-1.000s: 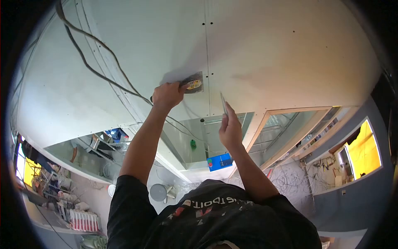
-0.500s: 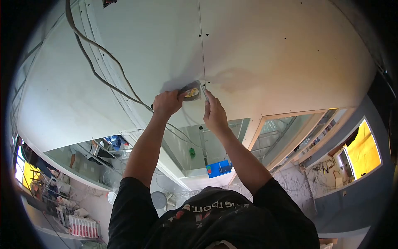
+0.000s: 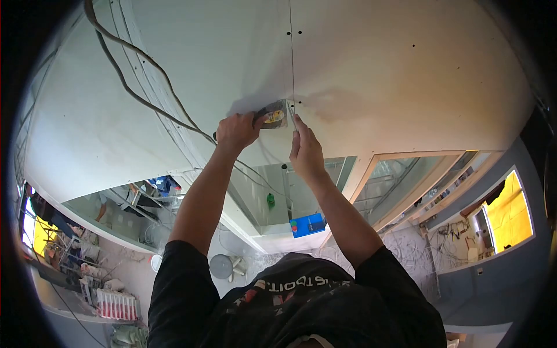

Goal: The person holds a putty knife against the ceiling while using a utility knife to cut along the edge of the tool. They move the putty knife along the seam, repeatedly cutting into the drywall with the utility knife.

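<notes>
The left hand (image 3: 237,131) has its fingers wrapped around the handle of a putty knife (image 3: 274,115), thumb toward the blade. The knife's long axis runs left to right, its right end set slightly farther than its left. The dark butt of the handle shows at the left of the fist, and the broad, smeared blade with a yellow label points right, toward the seam (image 3: 292,64) in a white board panel (image 3: 371,75).

The right hand (image 3: 306,149) has thumb and fingers pinched on a thin flat blade (image 3: 291,113), seen nearly edge-on. Its long axis runs near to far, its far tip leaning left to the putty knife's square edge; whether the two blades touch cannot be told. Both tools are beside the seam, near a pair of dark screw spots.

A dark cable (image 3: 125,87) hangs in two strands to the left of the hands. Nearer than the right hand are a blue box (image 3: 308,225) and a small green object (image 3: 270,200). A wooden frame (image 3: 362,180) stands to the right, and a round grey lid (image 3: 221,267) lies near, by the left arm.
</notes>
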The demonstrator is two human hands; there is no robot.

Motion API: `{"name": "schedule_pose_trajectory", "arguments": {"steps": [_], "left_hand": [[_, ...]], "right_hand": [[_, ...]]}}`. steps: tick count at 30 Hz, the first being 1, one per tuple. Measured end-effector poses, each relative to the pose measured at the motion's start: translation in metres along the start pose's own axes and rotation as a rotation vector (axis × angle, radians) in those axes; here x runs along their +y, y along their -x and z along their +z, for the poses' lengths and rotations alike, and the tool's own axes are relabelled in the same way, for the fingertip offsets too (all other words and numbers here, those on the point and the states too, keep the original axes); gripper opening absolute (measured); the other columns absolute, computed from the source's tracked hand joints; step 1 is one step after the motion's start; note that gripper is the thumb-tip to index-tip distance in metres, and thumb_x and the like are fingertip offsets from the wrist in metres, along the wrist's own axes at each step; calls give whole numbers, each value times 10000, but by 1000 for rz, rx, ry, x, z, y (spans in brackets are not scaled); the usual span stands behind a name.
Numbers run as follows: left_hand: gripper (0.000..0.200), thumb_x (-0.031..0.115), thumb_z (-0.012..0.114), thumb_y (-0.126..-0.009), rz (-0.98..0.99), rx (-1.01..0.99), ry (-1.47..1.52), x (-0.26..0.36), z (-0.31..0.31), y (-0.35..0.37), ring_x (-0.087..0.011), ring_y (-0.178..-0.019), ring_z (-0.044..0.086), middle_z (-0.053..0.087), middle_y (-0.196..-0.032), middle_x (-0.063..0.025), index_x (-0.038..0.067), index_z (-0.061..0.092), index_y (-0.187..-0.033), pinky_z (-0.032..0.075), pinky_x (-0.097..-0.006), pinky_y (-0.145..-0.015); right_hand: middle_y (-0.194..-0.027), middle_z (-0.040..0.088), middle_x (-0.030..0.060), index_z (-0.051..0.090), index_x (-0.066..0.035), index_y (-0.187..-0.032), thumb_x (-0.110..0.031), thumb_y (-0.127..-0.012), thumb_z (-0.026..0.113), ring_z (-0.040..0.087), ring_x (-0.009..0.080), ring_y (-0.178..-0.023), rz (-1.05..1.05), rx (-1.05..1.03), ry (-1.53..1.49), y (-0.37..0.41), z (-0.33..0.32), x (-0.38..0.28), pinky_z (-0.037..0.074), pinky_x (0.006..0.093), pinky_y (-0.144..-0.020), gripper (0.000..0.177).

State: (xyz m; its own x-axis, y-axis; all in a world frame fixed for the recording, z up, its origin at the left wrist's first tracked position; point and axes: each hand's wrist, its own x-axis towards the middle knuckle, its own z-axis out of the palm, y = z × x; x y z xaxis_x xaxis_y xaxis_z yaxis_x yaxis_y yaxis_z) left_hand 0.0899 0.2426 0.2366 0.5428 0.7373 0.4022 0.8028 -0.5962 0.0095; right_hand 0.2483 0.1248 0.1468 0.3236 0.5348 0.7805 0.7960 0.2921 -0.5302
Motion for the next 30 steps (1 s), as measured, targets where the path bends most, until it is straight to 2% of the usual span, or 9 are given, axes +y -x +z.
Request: {"name": "schedule_pose_trajectory", "arguments": {"steps": [9,11,15,17,21,23,25,27,30], "left_hand": [[603,609,470,-1029,11,37,4,0,4,-1,-384,-817,745,753,-840,-163,83,760,-982,598,-525,-729],[575,600,461,-1030,-27,-7,-16,2,1,-1,-374,-861,745,752,-872,-169,110,761,-1029,594,-514,-771],[577,602,461,-1029,-27,0,28,2,1,-2,-368,-873,744,753,-873,-164,109,759,-1024,594,-513,-775],[574,603,461,-1029,-30,-19,-46,1,2,0,-358,-894,744,755,-881,-158,114,761,-1009,592,-512,-792],[576,606,466,-1025,-3,-19,20,-4,12,6,-365,-909,741,757,-893,-156,114,764,-992,586,-514,-813],[568,597,475,-1025,65,-123,-26,-7,31,11,-374,-916,737,758,-907,-157,109,764,-995,580,-519,-822],[562,590,485,-1022,109,-233,-6,-4,52,26,-384,-948,729,760,-955,-157,99,757,-1022,572,-526,-831],[477,519,481,-1048,150,-408,-65,-2,83,36,-343,-1092,703,746,-1131,-127,124,738,-1123,524,-520,-943],[377,425,475,-1066,93,-581,-61,9,113,53,-307,-1153,684,737,-1191,-95,161,714,-1194,492,-513,-989]], "right_hand": [[-1014,653,227,450,-77,-1498,-48,-1014,542,675,414,-896,114,-93,126,42,13,10,567,499,-766,493],[-1035,659,230,458,-75,-1493,-50,-1016,542,674,427,-915,249,-230,125,66,8,13,568,505,-786,485],[-1087,667,240,467,-74,-1489,-54,-1020,543,678,439,-954,202,-175,73,108,-17,8,567,501,-811,475],[-1139,669,251,474,-75,-1483,-58,-1024,543,681,443,-999,254,-171,77,124,-31,2,568,491,-843,464],[-1182,663,268,476,-54,-1470,-62,-1024,545,677,457,-1029,310,-160,79,139,-44,7,564,495,-861,452],[-1210,657,281,485,-21,-1441,-80,-1025,550,672,471,-1037,305,-42,2,148,-44,13,558,505,-871,426],[-1205,656,288,465,-14,-1445,-94,-1020,551,676,476,-1021,286,-56,28,158,-45,22,566,508,-855,441],[-1200,655,294,446,-8,-1449,-109,-1015,552,680,482,-1005,264,-71,53,167,-43,31,574,512,-839,458],[-1175,663,290,481,-13,-1416,-126,-1018,551,683,475,-996,278,-120,98,173,-40,39,575,515,-832,419]]}}
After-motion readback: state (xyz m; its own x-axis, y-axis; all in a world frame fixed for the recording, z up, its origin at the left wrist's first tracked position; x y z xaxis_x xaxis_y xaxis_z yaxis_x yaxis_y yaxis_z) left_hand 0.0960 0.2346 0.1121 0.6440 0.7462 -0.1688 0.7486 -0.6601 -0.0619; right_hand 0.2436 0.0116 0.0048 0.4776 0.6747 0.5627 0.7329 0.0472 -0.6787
